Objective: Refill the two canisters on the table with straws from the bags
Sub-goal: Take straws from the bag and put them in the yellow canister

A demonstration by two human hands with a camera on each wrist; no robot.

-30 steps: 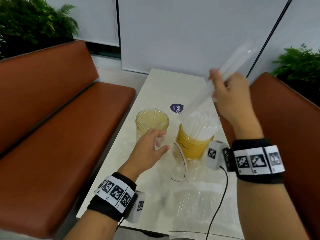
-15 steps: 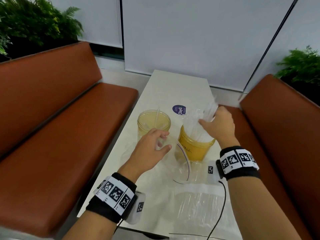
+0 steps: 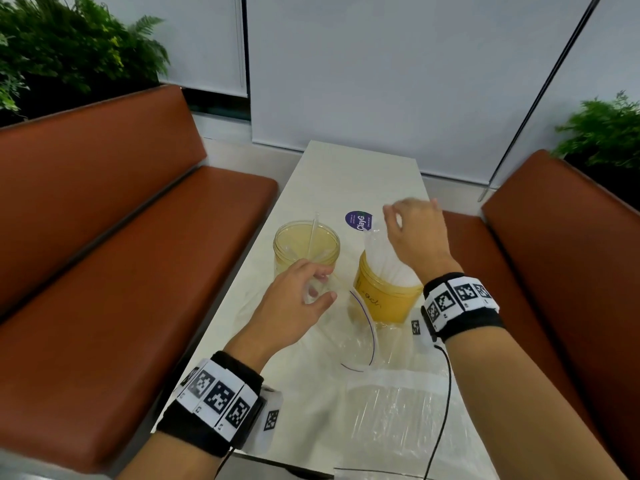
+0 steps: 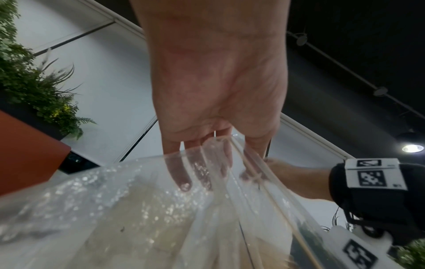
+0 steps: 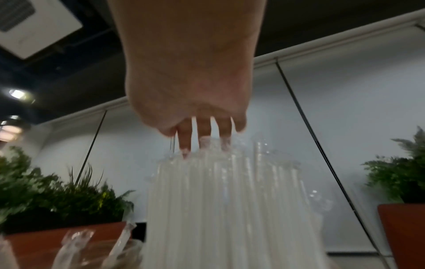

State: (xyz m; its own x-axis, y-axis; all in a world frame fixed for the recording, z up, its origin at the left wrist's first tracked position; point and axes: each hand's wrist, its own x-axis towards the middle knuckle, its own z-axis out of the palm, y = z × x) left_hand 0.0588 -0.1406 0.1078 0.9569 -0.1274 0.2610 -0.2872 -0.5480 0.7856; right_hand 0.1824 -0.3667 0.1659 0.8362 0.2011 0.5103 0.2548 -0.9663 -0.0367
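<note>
**Over the orange canister, straws barely settled**

On the desk (image 3: 349,174) stand our two canisters side by side: the orange canister (image 3: 384,299) on the right, packed with a bundle of straws (image 5: 230,200), and the pale canister (image 3: 306,247) on the left, with only a straw or two leaning inside. Our right hand (image 3: 415,233) hovers over the bundle, fingers (image 5: 185,143) hanging loose with their tips at the straw tops, holding nothing that we can make out. Our left hand (image 3: 294,306) reaches onto a clear bag (image 4: 161,209) lying by the pale canister; its fingers (image 4: 181,174) sit behind the plastic, somewhat curled (whether they pinch the film or merely rest on it we cannot tell). A second bag (image 3: 394,410) lies nearer to us.

We judge the orange canister about full and the pale one still to do.

What could go wrong:
- The bundle stands tall and fans out; a brush from our right wrist could tip straws over the rim.
- Slack film wraps some straws, so lifting our hand could drag them out.
- Pulling the bag with our left hand could nudge the light pale canister.
</note>
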